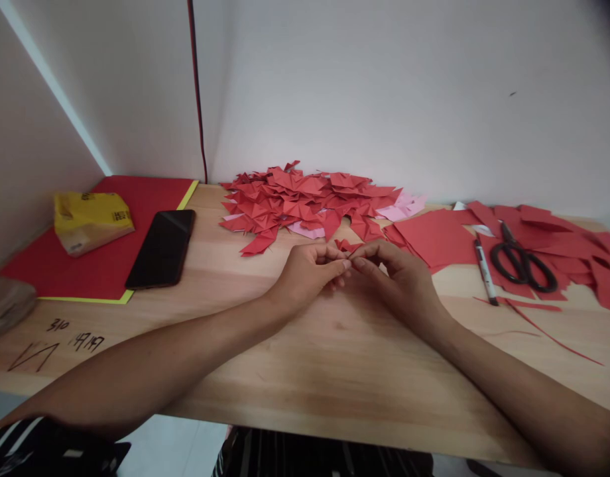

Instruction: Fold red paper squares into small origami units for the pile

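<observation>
At the bottom of the frame both bare forearms run in from the lower corners and converge over the middle of the pale wooden table [335,371]. There the left hand [309,268] and the right hand [394,275] meet fingertip to fingertip. Each grip is closed in a pinch on the same small red paper piece [345,246], which sits just above and between the two thumbs. Only its upper folded edge shows, so I cannot tell which way its long axis runs. The piece is held at the table's centre, equally near both hands, with the curled fingers resting low on or close to the wood. Left of the left forearm, black pen marks [61,338] are written on the table. Further up on that side lie a dark phone [162,247] and a yellow packet [91,218], both on a large red sheet [101,275]. Right of the right hand lie a marker [485,271] and black scissors [524,262] among flat red paper offcuts [437,238], with a thin red strip [548,331] nearer the table edge. Just beyond the hands, toward the upper centre, spreads a heap of folded red pieces [309,199], a few of them pink. Behind everything stands a plain white wall [384,86], and a dark cable [196,93] hangs down its corner.
</observation>
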`<state>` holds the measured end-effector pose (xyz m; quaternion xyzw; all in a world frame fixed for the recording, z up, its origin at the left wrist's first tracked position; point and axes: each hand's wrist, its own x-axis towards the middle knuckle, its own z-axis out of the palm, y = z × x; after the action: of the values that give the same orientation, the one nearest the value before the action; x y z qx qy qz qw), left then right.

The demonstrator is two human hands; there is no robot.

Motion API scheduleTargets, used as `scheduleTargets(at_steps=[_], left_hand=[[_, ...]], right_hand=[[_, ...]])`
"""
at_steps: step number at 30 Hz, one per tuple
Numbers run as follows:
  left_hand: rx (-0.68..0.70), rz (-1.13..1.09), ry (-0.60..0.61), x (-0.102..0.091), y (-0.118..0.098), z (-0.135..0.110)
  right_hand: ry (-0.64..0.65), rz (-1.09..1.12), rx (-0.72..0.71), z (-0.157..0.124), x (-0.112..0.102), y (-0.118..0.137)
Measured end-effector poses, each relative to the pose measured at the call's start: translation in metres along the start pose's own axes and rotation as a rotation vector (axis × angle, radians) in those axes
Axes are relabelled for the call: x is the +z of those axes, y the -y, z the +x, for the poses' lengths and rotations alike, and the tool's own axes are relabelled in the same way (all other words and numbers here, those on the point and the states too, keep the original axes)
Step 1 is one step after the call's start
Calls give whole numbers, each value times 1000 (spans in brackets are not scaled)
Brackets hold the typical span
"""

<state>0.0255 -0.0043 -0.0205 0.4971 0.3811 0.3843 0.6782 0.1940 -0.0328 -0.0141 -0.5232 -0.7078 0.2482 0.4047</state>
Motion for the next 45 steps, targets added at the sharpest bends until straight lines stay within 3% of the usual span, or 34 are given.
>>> scheduleTargets(at_steps=[10, 17, 24, 35, 41, 45], left_hand=[[10, 94, -61, 4, 0, -4], [12, 153, -58, 5, -2, -5], [39, 217, -36, 7, -2, -7], [106, 228, -45, 8, 2, -10], [88, 220, -59, 6, 3, -7], [81, 209, -48, 4, 2, -7]], right_hand=[[-5, 245, 164, 4, 2, -8], [-15, 260, 226, 5, -2, -5], [-76, 151, 160, 1, 2, -5], [-78, 183, 111, 0, 2, 2], [-45, 241, 167, 1, -1, 2], [55, 115, 180, 0, -5, -2]])
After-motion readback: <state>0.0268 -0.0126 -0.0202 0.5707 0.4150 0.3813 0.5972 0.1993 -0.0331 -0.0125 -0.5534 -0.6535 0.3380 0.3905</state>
